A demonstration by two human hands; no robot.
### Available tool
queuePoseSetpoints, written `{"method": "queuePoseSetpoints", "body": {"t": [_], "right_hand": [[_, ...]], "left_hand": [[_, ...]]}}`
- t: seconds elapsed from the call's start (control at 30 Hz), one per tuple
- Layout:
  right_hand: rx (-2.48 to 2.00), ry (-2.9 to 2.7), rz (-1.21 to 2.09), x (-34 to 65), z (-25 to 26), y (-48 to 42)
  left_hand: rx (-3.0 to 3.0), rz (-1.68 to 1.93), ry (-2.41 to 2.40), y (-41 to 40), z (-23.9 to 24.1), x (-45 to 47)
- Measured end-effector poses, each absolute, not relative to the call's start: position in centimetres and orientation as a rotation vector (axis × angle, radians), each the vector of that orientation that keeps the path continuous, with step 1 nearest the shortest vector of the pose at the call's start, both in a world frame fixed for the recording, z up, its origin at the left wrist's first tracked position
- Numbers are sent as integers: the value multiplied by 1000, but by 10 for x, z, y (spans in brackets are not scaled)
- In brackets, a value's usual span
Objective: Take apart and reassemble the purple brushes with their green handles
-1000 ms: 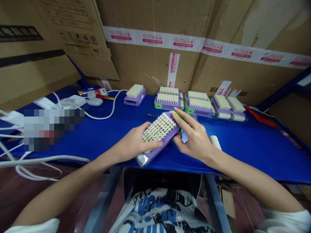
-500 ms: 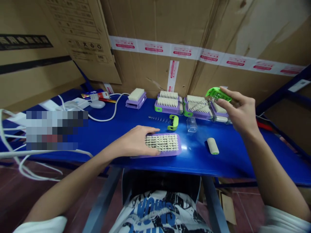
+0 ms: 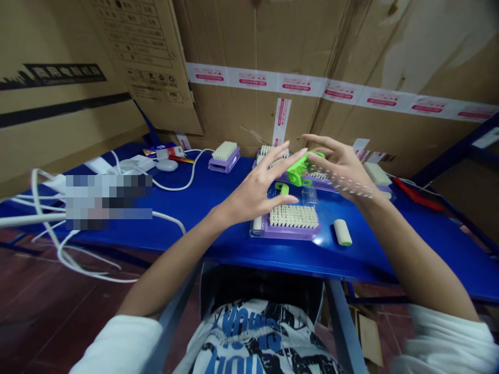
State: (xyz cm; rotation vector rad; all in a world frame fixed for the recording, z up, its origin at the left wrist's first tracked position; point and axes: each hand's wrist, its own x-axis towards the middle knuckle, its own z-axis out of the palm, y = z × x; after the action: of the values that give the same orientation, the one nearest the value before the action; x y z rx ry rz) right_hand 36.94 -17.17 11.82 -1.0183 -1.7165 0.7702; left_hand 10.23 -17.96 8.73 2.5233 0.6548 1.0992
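Note:
My right hand [image 3: 343, 166] is raised above the blue table [image 3: 409, 244] and holds a bright green plastic part [image 3: 302, 169] at its fingertips. My left hand [image 3: 259, 189] hovers just left of that part with fingers stretched out, its fingertips close to it. Below both hands a purple brush with white bristles [image 3: 290, 221] lies flat near the table's front edge. Beside it rest a white roller with a green end [image 3: 342, 231], a small clear plastic piece [image 3: 310, 196] and another green clip [image 3: 281, 188].
Several purple brushes [image 3: 223, 155] stand in a row at the back against cardboard boxes [image 3: 273, 47]. White cables [image 3: 78, 244], a mouse [image 3: 167, 165] and a red tool [image 3: 413, 189] lie on the table's sides.
My left hand let go of the brush and rose toward the green part. My right hand carried the green part leftward from the back right to above the brush.

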Motion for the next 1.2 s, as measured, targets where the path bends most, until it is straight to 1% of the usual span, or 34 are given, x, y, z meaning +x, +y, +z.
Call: {"method": "queuePoseSetpoints", "body": {"t": [0.13, 0.23, 0.3, 0.37, 0.4, 0.47, 0.53, 0.6, 0.73, 0.83, 0.97, 1.2], "right_hand": [[-886, -1774, 957, 338, 143, -147], [-875, -1709, 1013, 347, 160, -136], [-931, -1684, 926, 362, 161, -133], [-1022, -1765, 736, 373, 152, -132], [-1078, -1870, 625, 376, 144, -131], [-1150, -2149, 401, 373, 123, -131], [-1161, -2418, 275, 364, 102, -131], [-1171, -2589, 279, 353, 87, -130], [-1239, -2622, 351, 348, 74, -122], [-1203, -2580, 405, 358, 70, -120], [-1142, -2556, 461, 371, 68, -120], [-1124, -2572, 403, 373, 69, -121]], "left_hand": [[2577, 1071, 590, -149, 118, 94], [2599, 1182, 672, -133, 160, 97], [2698, 1245, 839, -131, 198, 109], [2898, 1235, 1086, -130, 235, 128], [3023, 1170, 1202, -128, 249, 138], [3247, 986, 1149, -120, 259, 154], [3158, 1133, 1023, -105, 242, 155], [2977, 1256, 787, -86, 202, 136], [2850, 1175, 624, -56, 102, 51], [2773, 1124, 761, -50, 50, -5], [2755, 1103, 874, -49, 20, -26], [2704, 910, 840, -49, 4, -5]]}}
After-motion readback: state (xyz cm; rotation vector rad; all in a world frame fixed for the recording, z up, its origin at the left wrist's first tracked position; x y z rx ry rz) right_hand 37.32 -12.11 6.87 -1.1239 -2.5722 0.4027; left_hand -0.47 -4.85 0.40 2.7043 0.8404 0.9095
